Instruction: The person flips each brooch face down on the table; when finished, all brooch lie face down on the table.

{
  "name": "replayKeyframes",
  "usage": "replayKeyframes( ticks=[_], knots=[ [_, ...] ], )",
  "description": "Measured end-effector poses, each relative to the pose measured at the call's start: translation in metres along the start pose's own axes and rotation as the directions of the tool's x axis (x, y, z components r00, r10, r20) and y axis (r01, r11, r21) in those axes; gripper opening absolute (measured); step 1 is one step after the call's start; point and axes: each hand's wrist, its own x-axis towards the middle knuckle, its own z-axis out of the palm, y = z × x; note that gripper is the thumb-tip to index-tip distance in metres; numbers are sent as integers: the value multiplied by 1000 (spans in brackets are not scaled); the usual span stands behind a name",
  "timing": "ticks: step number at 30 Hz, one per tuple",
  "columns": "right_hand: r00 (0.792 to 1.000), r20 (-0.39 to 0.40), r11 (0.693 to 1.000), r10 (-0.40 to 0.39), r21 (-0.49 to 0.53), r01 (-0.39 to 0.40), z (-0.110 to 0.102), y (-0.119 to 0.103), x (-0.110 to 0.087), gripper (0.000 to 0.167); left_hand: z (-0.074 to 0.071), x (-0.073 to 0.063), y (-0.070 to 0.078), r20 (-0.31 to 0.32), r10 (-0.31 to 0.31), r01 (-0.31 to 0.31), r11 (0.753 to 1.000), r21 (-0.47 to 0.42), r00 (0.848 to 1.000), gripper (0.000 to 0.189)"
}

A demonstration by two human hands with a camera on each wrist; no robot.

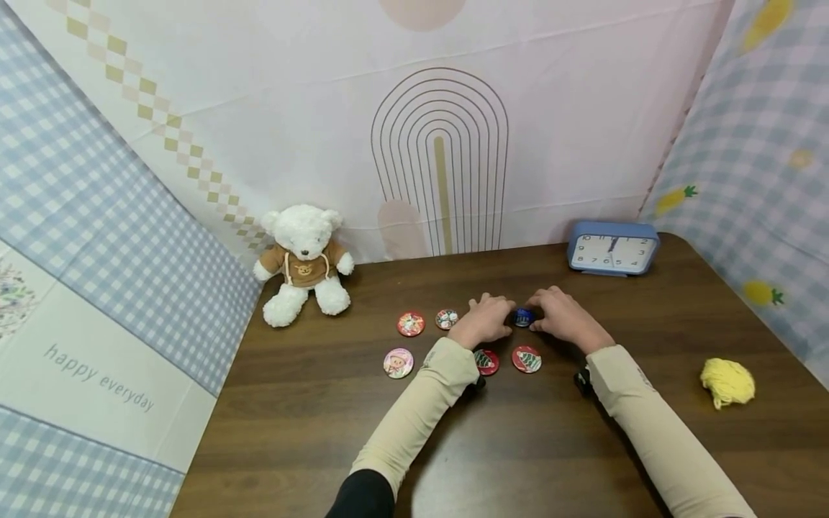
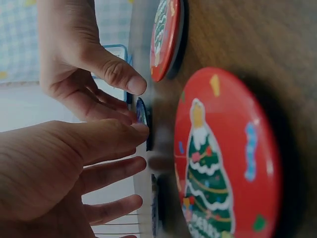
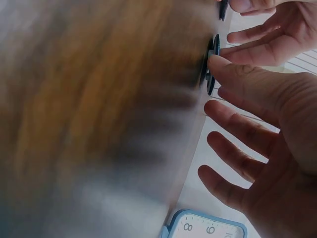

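Blue badge (image 1: 523, 317) is pinched at its rim by the right hand (image 1: 565, 316); whether the left hand (image 1: 482, 320), at its left side, also grips, I cannot tell. It ends the far row, right. Light rim pressure should steady it; high wrists should spare the near red tree badge (image 1: 527, 359).

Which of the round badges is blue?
The blue badge is between the left hand and right hand, behind the rightmost red tree badge; other badges visible in the head view are red, pink or multicoloured.
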Motion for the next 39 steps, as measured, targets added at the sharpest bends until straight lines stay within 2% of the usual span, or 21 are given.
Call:
replayKeyframes(
  ticks=[11, 30, 39],
  knots=[
    [1000, 19, 1000, -20, -9, 20, 2, 2, 3, 29, 0, 3, 5, -5, -11, 11, 1000, -15, 1000, 45],
    [995, 88, 998, -51, 45, 47, -3, 2, 2, 8, 2, 10, 4, -73, -1, -4, 997, -71, 997, 3],
    [993, 81, 993, -81, 95, 73, -12, 3, 1, 8, -2, 10, 4, -92, -5, -5, 994, -110, 996, 10]
  ],
)
